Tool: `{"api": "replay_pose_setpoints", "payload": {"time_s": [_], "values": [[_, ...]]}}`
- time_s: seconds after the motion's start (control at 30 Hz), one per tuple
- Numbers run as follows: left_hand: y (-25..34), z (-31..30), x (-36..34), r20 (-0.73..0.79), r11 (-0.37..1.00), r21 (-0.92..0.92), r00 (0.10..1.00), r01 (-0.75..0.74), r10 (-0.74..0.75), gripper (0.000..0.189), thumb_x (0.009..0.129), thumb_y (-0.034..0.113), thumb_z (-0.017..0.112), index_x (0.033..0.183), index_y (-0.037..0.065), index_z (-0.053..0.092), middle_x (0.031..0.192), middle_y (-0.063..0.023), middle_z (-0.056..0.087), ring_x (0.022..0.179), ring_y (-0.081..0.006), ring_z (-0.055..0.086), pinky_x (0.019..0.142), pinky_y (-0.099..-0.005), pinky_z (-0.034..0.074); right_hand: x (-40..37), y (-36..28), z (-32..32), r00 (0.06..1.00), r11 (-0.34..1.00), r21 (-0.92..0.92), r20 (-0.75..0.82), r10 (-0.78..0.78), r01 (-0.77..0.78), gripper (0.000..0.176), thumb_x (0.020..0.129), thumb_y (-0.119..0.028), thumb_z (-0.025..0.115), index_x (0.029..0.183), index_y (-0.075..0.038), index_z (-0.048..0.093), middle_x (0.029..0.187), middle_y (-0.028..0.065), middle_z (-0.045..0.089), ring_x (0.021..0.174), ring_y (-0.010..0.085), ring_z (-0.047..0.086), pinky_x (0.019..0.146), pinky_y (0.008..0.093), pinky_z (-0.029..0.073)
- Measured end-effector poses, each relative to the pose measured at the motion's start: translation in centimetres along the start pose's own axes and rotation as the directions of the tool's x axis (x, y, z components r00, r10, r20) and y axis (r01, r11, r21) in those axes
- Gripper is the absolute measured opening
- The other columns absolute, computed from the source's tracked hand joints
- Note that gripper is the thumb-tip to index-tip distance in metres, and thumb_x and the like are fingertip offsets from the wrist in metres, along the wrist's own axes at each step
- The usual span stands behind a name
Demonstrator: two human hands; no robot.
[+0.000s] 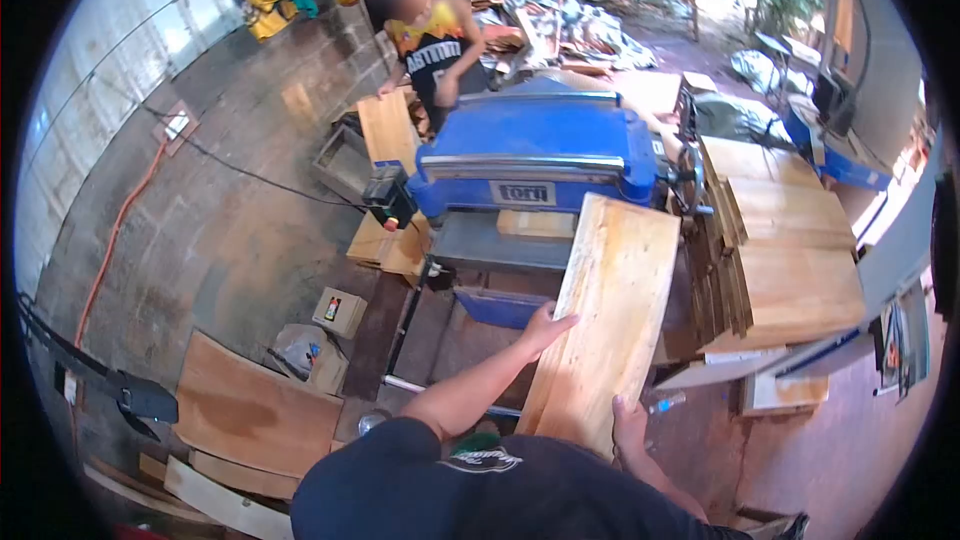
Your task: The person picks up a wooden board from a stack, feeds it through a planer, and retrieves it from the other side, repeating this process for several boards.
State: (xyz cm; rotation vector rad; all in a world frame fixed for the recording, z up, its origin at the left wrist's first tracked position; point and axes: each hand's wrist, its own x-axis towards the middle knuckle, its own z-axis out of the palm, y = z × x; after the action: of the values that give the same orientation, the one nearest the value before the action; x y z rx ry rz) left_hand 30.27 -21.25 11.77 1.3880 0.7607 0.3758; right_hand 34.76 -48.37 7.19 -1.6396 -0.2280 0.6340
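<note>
A long wooden board (612, 310) slants up from my body toward a blue thickness planer (535, 145). My left hand (549, 329) grips its left edge, thumb on the top face and fingers hidden beneath. Lower down, my right hand (630, 426) is closed on the right edge, with its thumb uppermost. The far end of the board overlaps the front right of the planer in this view. Another piece of wood (536, 224) lies on the planer's grey bed (480, 243), under the front opening.
Stacked boards (790, 240) stand right of the planer. Behind it, another person (437, 55) has a hand near a board (388, 130). A black switch box (389, 195) is on the planer's left side. Wood sheets (258, 410) and a beige box (340, 311) lie at lower left.
</note>
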Motion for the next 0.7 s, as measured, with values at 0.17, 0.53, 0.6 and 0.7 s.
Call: {"api": "replay_pose_setpoints", "payload": {"time_s": [0.17,0.53,0.6,0.7], "values": [[-4.9,-7.8,-2.3,-0.014,0.983,-0.121,0.99,0.139,-0.142,0.047,0.08,0.025,0.074,0.115,-0.003,0.057,0.102,-0.0134,0.067,0.091,-0.0202,0.065,0.079,-0.0348,0.052,1.4,2.2,5.5,0.984,0.991,0.052,0.134,0.116,-0.124,0.033,0.09,-0.023,0.065,0.105,0.006,0.062,0.095,0.011,0.067,0.084,0.016,0.06,0.074,0.0314,0.048],[-12.0,-18.9,-5.2,0.137,0.972,-0.049,0.965,0.231,-0.223,0.05,0.08,0.029,0.074,0.117,-0.001,0.059,0.109,-0.0138,0.066,0.096,-0.0211,0.065,0.084,-0.034,0.051,1.1,2.2,15.0,0.924,0.929,-0.155,0.137,0.356,-0.335,0.047,0.089,-0.038,0.064,0.108,0.004,0.061,0.098,0.0128,0.066,0.088,0.0201,0.061,0.078,0.0353,0.049],[-9.0,-20.0,-5.4,0.133,0.965,0.032,0.956,0.261,-0.263,0.048,0.085,0.025,0.069,0.124,0.0,0.056,0.114,-0.0109,0.065,0.103,-0.0198,0.062,0.09,-0.0343,0.048,1.0,2.2,16.8,0.916,0.925,-0.09,0.131,0.379,-0.369,0.047,0.089,-0.037,0.065,0.107,0.006,0.061,0.098,0.0134,0.066,0.087,0.0209,0.062,0.076,0.0353,0.05],[-12.6,-22.1,-2.4,0.241,0.984,0.109,0.956,0.144,-0.167,0.051,0.085,0.027,0.069,0.126,0.001,0.054,0.117,-0.0108,0.063,0.107,-0.0209,0.06,0.092,-0.0347,0.047,0.8,2.2,18.7,0.911,0.916,-0.07,0.097,0.401,-0.395,0.049,0.088,-0.038,0.066,0.108,0.007,0.061,0.099,0.0144,0.066,0.086,0.0224,0.063,0.076,0.0356,0.05]]}}
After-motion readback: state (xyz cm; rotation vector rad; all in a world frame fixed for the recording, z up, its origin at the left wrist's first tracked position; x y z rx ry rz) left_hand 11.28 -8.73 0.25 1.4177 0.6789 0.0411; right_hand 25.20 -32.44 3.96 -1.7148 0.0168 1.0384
